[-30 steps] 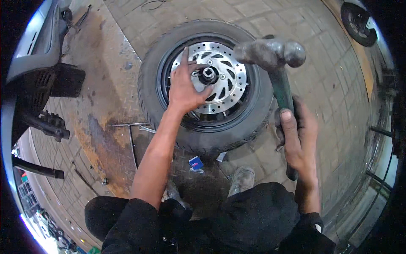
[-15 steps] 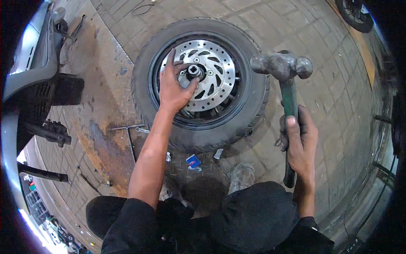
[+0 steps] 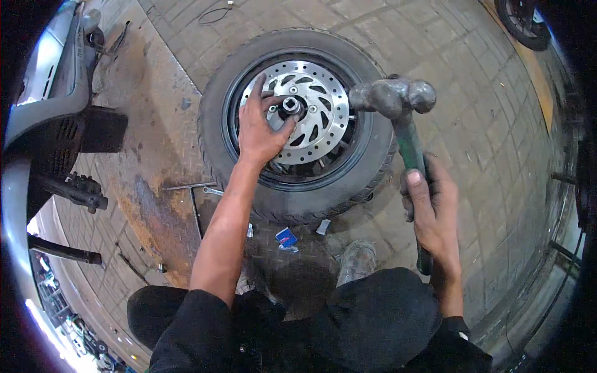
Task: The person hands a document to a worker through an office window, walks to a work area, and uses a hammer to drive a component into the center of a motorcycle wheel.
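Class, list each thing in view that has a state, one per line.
Wheel: lying flat, disc up
Left hand: closed on socket
Right hand: gripping hammer
Socket: upright, wheel's centre
Hammer: raised
T-handle wrench: lying down
Spanner: lying down
Blue packet: lying down

Paved floor (image 3: 485, 168) beside rust-stained metal plate (image 3: 152, 155)

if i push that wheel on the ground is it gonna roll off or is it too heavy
The wheel lies flat on its side, so it probably won't roll; a push would more likely slide or pivot it. It looks fairly heavy, with its thick tyre and metal brake disc.
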### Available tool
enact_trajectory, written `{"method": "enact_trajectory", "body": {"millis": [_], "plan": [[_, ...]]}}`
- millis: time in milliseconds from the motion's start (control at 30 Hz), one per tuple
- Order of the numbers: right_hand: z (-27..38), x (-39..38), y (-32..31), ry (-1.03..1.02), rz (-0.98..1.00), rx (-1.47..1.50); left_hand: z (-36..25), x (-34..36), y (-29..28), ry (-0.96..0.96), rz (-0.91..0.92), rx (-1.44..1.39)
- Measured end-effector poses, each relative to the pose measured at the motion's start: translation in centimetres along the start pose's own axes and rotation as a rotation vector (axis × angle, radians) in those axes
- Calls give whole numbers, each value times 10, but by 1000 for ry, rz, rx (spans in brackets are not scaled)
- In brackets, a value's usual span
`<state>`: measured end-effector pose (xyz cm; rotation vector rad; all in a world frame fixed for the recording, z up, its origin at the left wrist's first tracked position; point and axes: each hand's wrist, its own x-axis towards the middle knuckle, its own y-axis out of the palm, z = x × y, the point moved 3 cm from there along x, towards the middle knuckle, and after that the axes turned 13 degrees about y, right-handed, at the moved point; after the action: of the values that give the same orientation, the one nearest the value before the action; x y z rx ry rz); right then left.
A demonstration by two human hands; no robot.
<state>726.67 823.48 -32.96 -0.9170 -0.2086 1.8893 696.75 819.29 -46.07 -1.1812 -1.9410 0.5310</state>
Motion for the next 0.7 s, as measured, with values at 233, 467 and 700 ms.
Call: {"method": "enact_trajectory", "body": {"millis": [233,467,700], "plan": [[64,5,2,-396,-114,-122,7,-1,0,18,-9,28],[122,-4,3,-604,-240,-7,14,-8,2,48,-45,26],[58,55,72,-320,-20,-510,4,-1,4,-76,22,-5]]}}
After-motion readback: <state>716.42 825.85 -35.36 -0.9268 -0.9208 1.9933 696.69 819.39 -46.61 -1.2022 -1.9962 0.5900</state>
